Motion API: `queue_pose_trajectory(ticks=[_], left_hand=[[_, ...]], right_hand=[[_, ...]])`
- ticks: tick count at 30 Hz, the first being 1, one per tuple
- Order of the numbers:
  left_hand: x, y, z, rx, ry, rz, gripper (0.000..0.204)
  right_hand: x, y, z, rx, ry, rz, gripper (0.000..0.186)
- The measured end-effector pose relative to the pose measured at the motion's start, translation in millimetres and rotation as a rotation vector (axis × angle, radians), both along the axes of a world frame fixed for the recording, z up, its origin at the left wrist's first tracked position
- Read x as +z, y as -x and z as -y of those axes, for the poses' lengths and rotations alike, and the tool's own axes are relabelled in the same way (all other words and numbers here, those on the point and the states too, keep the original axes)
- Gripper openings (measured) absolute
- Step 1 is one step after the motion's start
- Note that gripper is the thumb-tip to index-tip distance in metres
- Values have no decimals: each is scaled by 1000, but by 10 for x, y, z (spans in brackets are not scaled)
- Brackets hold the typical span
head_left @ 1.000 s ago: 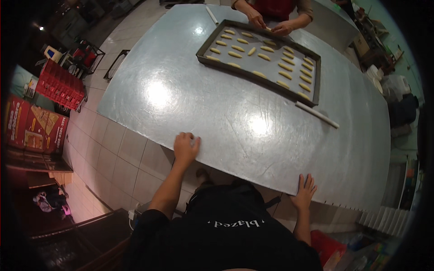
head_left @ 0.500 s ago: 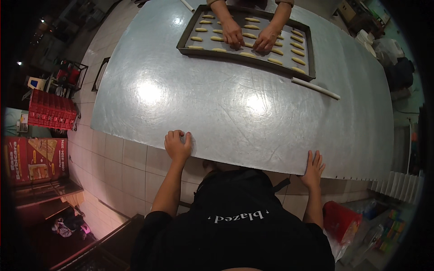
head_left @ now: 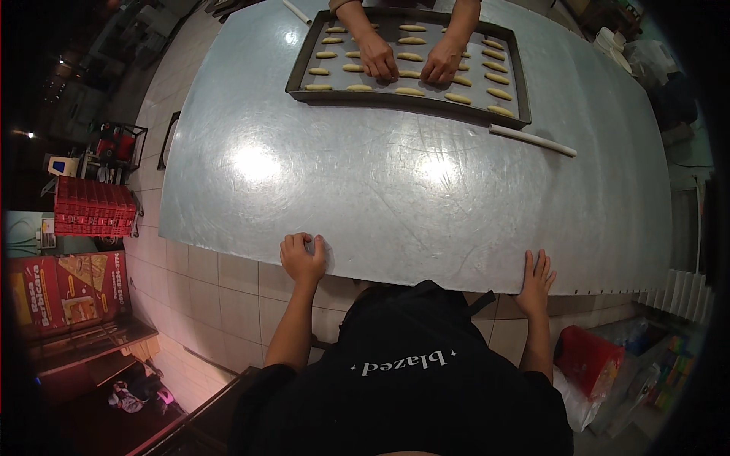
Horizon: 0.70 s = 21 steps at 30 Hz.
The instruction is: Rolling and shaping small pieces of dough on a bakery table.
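Steel worktop (head_left: 395,190) fills my view above pale floor tiles. My left hand (head_left: 303,258) curls over its near edge, fingers bent; my right hand (head_left: 536,277) lies flat and open on the same edge, holding nothing. To brace well, I'd judge both palms should press evenly, clear of the co-worker's tray (head_left: 525,114) across from me.

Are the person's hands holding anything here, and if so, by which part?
Nothing is lifted. The left hand curls its fingers over the near edge of the steel table; the right hand rests open and flat on that same edge.
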<state>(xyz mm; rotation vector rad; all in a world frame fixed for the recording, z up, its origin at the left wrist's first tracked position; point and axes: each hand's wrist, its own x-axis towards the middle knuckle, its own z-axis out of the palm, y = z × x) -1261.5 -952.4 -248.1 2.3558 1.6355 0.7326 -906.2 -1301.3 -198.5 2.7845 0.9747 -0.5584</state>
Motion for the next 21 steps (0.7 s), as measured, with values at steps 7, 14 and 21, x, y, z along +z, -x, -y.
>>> queue_pose_trajectory(ticks=[7, 14, 21], left_hand=[[-2, 13, 5, 3, 6, 3, 23], [4, -12, -3, 0, 4, 3, 22], [-1, -5, -4, 19, 19, 9, 22]], right_hand=[[-48, -1, 31, 2, -40, 9, 106], [-67, -27, 50, -4, -25, 18, 104], [7, 5, -6, -24, -63, -13, 102]])
